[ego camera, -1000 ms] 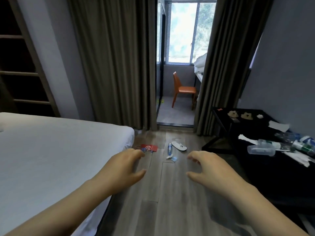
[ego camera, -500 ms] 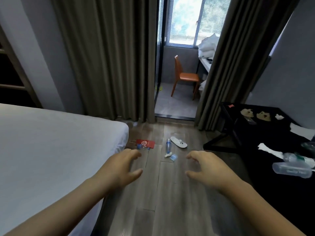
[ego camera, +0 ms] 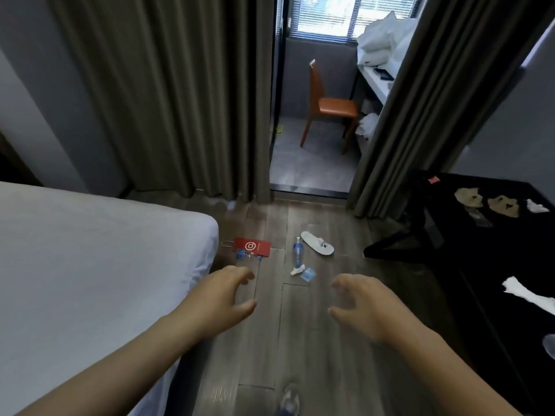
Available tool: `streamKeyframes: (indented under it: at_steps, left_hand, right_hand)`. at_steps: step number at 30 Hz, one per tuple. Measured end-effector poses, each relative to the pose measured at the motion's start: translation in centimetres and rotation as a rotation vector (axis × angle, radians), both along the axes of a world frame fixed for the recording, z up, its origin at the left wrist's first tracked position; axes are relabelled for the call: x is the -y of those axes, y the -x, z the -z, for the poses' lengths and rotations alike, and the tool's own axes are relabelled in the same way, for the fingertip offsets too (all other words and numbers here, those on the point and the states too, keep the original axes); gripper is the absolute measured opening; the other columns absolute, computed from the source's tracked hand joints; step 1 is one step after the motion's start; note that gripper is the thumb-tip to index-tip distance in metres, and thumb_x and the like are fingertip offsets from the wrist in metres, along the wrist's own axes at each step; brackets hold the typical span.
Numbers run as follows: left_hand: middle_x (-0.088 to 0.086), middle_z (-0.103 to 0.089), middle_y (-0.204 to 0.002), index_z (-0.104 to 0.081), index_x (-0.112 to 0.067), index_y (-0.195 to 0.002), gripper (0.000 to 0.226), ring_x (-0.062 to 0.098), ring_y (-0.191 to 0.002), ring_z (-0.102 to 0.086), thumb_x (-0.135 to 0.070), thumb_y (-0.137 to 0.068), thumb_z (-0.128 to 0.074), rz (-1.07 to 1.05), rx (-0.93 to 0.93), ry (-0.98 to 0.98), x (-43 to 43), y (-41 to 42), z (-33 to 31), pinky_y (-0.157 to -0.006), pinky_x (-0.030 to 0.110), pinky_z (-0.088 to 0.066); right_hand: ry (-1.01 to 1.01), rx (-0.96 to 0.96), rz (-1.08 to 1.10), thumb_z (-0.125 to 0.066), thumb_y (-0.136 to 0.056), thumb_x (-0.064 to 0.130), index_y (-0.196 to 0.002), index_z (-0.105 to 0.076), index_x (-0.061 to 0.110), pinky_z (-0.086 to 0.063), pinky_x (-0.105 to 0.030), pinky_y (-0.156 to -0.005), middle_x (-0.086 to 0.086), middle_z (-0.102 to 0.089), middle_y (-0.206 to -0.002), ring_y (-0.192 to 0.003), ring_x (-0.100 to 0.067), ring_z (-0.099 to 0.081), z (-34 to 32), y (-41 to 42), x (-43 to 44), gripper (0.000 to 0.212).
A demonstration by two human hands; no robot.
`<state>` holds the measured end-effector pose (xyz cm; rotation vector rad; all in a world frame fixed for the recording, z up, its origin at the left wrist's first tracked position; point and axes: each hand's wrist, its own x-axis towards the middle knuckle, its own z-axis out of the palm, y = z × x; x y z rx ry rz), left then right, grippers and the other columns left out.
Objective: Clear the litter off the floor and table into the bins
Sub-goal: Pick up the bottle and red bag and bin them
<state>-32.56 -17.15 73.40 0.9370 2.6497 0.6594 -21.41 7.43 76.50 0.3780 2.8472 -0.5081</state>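
Observation:
Litter lies on the wooden floor ahead: a flat red paper bag (ego camera: 253, 246) near the bed corner with a small blue wrapper (ego camera: 247, 256) at its edge, a clear plastic bottle (ego camera: 297, 253), a white scrap (ego camera: 296, 270) and a blue packet (ego camera: 308, 275) beside it. A white slipper (ego camera: 317, 243) lies just right of the bottle. My left hand (ego camera: 223, 298) and my right hand (ego camera: 365, 307) hover over the floor with loosely curled fingers, holding nothing. On the black table (ego camera: 450, 223) at the right lie brown scraps (ego camera: 469, 197), crumpled white tissue (ego camera: 537, 207) and a white paper twist (ego camera: 528, 294).
A white bed (ego camera: 90, 265) fills the left side. Dark curtains (ego camera: 168, 94) hang behind, with a doorway to a tiled nook holding an orange chair (ego camera: 327, 106). A blurred bottle (ego camera: 289, 400) shows at the bottom edge. No bin is in view.
The view has tilted down and moved forward; the floor litter now sits nearer. Both hands keep the same loose pose. The bottles on the table's near end have slid out of frame.

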Motion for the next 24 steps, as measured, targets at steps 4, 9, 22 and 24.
streamKeyframes:
  at_steps: [4,9,22,24]
  left_hand:
    - [-0.01,-0.06,-0.108,-0.055,-0.026,-0.117,0.037,0.005,-0.081,-0.05,-0.043,-0.084,-0.062,-0.014,0.018,0.022,-3.4,6.1,1.7,-0.064,0.01,-0.036]
    - [-0.012,-0.061,-0.115,-0.055,-0.029,-0.122,0.041,0.002,-0.093,-0.056,-0.044,-0.085,-0.062,-0.076,0.064,0.053,-7.8,13.7,3.4,-0.082,0.014,-0.049]
    - [-0.007,-0.062,-0.116,-0.055,-0.025,-0.123,0.045,0.004,-0.092,-0.057,-0.041,-0.082,-0.063,-0.128,0.189,0.138,-14.1,30.0,9.6,-0.082,0.019,-0.049]
    - [-0.008,-0.061,-0.115,-0.054,-0.025,-0.123,0.044,0.002,-0.086,-0.052,-0.04,-0.082,-0.063,-0.109,0.212,0.138,-14.6,32.6,10.7,-0.076,0.015,-0.042]
  right_hand:
    - [0.027,0.03,-0.017,-0.063,-0.084,0.045,-0.126,-0.052,0.029,-0.048,-0.027,-0.088,0.007,-0.058,-0.121,-0.108,-0.009,-0.055,1.9,6.4,-3.2,0.046]
    - [0.043,0.057,-0.015,-0.065,-0.082,0.041,-0.122,-0.055,0.03,-0.047,-0.024,-0.086,0.011,-0.06,-0.116,-0.106,-0.007,-0.055,3.4,14.8,-8.7,0.043]
    - [0.077,0.193,-0.036,-0.062,-0.082,0.035,-0.126,-0.054,0.03,-0.044,-0.023,-0.082,0.009,-0.06,-0.117,-0.108,-0.011,-0.055,8.7,31.7,-15.6,0.044]
    - [0.077,0.214,-0.026,-0.062,-0.082,0.035,-0.126,-0.055,0.029,-0.044,-0.024,-0.082,0.008,-0.061,-0.117,-0.109,-0.012,-0.055,9.6,34.2,-15.9,0.045]
